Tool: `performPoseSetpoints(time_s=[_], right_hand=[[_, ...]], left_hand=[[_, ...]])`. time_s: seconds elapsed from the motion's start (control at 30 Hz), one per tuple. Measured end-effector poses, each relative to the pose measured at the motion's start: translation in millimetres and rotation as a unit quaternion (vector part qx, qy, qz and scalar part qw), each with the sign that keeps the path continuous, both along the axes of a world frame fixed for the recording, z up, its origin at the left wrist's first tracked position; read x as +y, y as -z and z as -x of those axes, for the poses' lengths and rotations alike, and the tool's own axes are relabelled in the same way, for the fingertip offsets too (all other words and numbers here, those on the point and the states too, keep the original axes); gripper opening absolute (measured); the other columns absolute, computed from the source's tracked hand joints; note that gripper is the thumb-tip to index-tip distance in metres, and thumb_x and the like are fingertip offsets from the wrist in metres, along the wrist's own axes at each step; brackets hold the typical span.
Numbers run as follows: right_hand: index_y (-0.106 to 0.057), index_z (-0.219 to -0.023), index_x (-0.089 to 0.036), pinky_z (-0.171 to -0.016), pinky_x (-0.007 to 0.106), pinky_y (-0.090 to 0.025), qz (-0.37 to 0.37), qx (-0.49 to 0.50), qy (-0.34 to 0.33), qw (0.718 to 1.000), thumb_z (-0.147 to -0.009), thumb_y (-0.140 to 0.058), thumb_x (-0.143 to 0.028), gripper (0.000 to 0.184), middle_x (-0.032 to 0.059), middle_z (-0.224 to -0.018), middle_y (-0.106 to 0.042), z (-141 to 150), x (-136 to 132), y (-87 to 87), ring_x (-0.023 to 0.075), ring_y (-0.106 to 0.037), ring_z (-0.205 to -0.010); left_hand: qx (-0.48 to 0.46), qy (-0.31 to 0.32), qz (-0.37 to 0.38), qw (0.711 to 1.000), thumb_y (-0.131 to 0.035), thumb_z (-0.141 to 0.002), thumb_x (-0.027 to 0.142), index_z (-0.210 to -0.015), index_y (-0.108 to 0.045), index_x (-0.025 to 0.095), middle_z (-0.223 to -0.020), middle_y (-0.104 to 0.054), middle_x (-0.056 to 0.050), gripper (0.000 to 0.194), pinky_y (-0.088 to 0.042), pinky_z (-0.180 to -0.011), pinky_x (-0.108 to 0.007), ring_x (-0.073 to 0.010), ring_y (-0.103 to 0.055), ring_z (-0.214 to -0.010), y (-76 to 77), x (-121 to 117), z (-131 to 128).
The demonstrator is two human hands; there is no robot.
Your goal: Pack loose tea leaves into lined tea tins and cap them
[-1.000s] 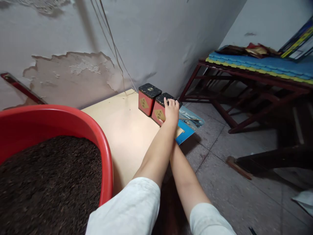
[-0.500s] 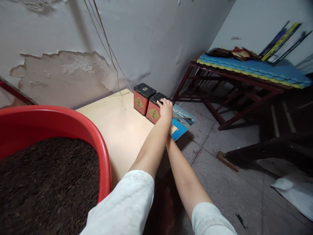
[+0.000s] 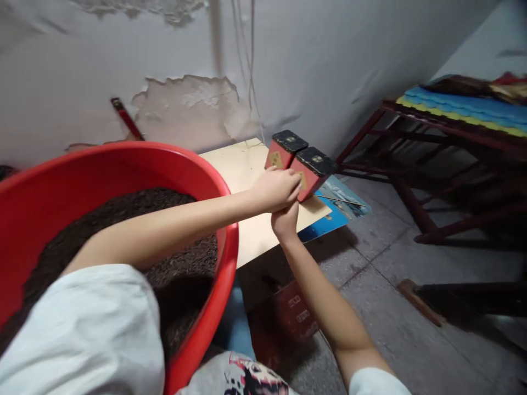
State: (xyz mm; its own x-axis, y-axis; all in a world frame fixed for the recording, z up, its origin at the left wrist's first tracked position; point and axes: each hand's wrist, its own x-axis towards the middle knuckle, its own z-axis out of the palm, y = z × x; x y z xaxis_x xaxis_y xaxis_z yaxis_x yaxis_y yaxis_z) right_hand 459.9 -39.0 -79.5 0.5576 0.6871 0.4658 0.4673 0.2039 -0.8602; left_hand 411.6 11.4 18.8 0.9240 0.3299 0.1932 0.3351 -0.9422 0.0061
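Two red tins with black lids, a rear tin and a front tin, stand side by side on a pale board. Right in front of them my hands meet. My left hand, its fingers curled, lies over my right hand, which is closed below it. The left fingers overlap the tins' front faces from this angle; I cannot tell whether they touch. Whatever the hands may hold between them is hidden. Beneath my left forearm is a big red tub of dark, loose tea-like leaves.
The pale board runs along a peeling wall, with a blue printed sheet under its right edge. Hanging cords reach down behind the board. Dark red wooden furniture topped with blue and yellow mats stands at right.
My left hand has come off the front tin's lid and moved down and back to join my right hand. The view has swung left, showing more of the tub.
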Motion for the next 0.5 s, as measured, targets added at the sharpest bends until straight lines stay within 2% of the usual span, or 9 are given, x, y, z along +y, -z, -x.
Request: performPoseSetpoints(time_s=[0.07, 0.13, 0.2, 0.27, 0.4, 0.47, 0.5], right_hand=[[-0.055, -0.102, -0.016, -0.095, 0.037, -0.045, -0.036, -0.005, -0.106, 0.994, -0.077, -0.047, -0.024, 0.028, 0.0146, -0.105, -0.061, 28.3, -6.5, -23.5, 0.0213, -0.057, -0.106], [-0.055, -0.091, -0.017, -0.088, 0.035, -0.048, -0.019, -0.012, -0.247, 0.969, -0.076, -0.049, -0.026, 0.019, 0.0118, -0.098, -0.062, 57.2, -11.6, -45.4, 0.0198, -0.059, -0.094], [-0.053, -0.08, -0.018, -0.078, 0.032, -0.048, 0.024, -0.021, -0.377, 0.926, -0.076, -0.047, -0.024, 0.01, 0.0069, -0.084, -0.062, 86.5, -13.5, -62.5, 0.0168, -0.058, -0.08], [-0.053, -0.075, -0.017, -0.073, 0.03, -0.046, 0.063, -0.046, -0.48, 0.874, -0.079, -0.046, -0.024, 0.011, 0.003, -0.075, -0.059, 117.7, -13.3, -74.1, 0.0141, -0.055, -0.071], [-0.056, -0.08, -0.015, -0.071, 0.026, -0.043, 0.081, -0.139, -0.613, 0.774, -0.083, -0.048, -0.021, 0.011, 0.0022, -0.078, -0.062, 189.9, -13.6, -85.9, 0.0123, -0.055, -0.072], [-0.058, -0.082, -0.015, -0.071, 0.026, -0.041, 0.074, -0.22, -0.637, 0.735, -0.082, -0.048, -0.017, 0.01, 0.0029, -0.08, -0.063, 228.7, -14.7, -89.9, 0.0125, -0.055, -0.073], [-0.059, -0.083, -0.015, -0.07, 0.026, -0.04, 0.068, -0.268, -0.639, 0.718, -0.082, -0.048, -0.015, 0.011, 0.0034, -0.08, -0.064, 248.2, -15.3, -91.9, 0.0129, -0.055, -0.073]], left_hand=[[-0.047, -0.037, 0.01, 0.998, -0.04, -0.091, 0.03, -0.098, -0.062, 0.012, -0.097, -0.067, -0.011, 0.03, -0.042, -0.088, -0.039, -0.0221, -0.062, -0.089, -16.9, -8.5, 57.4], [-0.095, -0.095, 0.051, 0.99, -0.044, -0.088, 0.029, -0.097, -0.062, 0.014, -0.094, -0.068, -0.008, 0.025, -0.044, -0.081, -0.034, -0.02, -0.062, -0.086, -28.2, -18.0, 115.0], [-0.131, -0.159, 0.102, 0.973, -0.046, -0.086, 0.028, -0.098, -0.062, 0.015, -0.093, -0.067, -0.007, 0.024, -0.046, -0.076, -0.031, -0.0177, -0.062, -0.082, -32.1, -32.2, 170.6], [-0.166, -0.227, 0.142, 0.949, -0.048, -0.085, 0.028, -0.101, -0.061, 0.015, -0.096, -0.068, -0.006, 0.024, -0.047, -0.076, -0.029, -0.0167, -0.062, -0.082, -30.2, -54.0, 222.4], [-0.248, -0.35, 0.165, 0.888, -0.05, -0.086, 0.028, -0.099, -0.062, 0.015, -0.096, -0.069, -0.004, 0.022, -0.048, -0.081, -0.028, -0.0159, -0.064, -0.086, -19.1, -114.9, 308.1], [-0.321, -0.426, 0.116, 0.838, -0.051, -0.086, 0.029, -0.096, -0.064, 0.016, -0.093, -0.07, -0.003, 0.021, -0.049, -0.082, -0.027, -0.0154, -0.064, -0.085, -9.6, -145.3, 343.6], [-0.364, -0.465, 0.078, 0.803, -0.051, -0.086, 0.03, -0.095, -0.064, 0.017, -0.091, -0.07, -0.003, 0.02, -0.049, -0.081, -0.027, -0.0152, -0.064, -0.084, -3.0, -158.4, 361.2]])
